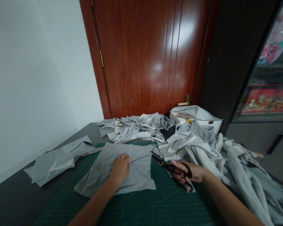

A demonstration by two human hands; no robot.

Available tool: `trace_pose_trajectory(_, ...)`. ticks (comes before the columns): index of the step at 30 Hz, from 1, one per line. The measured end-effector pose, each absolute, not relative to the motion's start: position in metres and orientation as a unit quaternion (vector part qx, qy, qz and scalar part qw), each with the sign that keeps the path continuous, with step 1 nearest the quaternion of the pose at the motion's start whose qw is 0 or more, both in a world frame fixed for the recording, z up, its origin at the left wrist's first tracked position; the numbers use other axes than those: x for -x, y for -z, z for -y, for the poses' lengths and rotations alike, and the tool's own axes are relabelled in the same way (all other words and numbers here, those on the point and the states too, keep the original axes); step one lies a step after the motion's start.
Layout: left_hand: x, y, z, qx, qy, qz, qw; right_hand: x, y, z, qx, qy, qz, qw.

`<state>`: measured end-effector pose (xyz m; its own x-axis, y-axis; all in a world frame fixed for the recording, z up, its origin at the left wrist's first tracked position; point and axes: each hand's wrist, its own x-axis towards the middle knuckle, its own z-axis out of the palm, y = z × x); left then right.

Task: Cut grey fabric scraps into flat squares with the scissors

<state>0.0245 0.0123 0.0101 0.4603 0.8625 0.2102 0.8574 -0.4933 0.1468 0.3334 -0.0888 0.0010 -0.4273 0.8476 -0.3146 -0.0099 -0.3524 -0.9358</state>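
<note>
A piece of light grey cloth lies spread on the green cutting mat. My left hand rests on the middle of it with fingers curled together, gripping the cloth, and small creases run away from it. In my right hand is a pair of black scissors, held by the loop handles. The blades point up and left, their tips beside the cloth's upper right edge. A small pale scrap lies under the right hand.
Flat grey cloth pieces lie at the left on the dark table. Behind the mat is a heap of scraps. A white box and a large pile of grey fabric fill the right side. A wooden door stands behind.
</note>
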Motion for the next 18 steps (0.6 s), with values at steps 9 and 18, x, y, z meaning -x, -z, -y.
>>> trace_pose_trajectory(9, -0.068, -0.003, 0.052, -0.941, -0.193, -0.242, 0.139, -0.339, -0.003, 0.089, 0.464, -0.659, 0.500, 0.317)
trace_pose_trajectory(18, -0.035, -0.007, 0.056, -0.846, -0.112, -0.292, 0.432, -0.353, -0.012, 0.107, 0.473, -0.672, 0.498, 0.276)
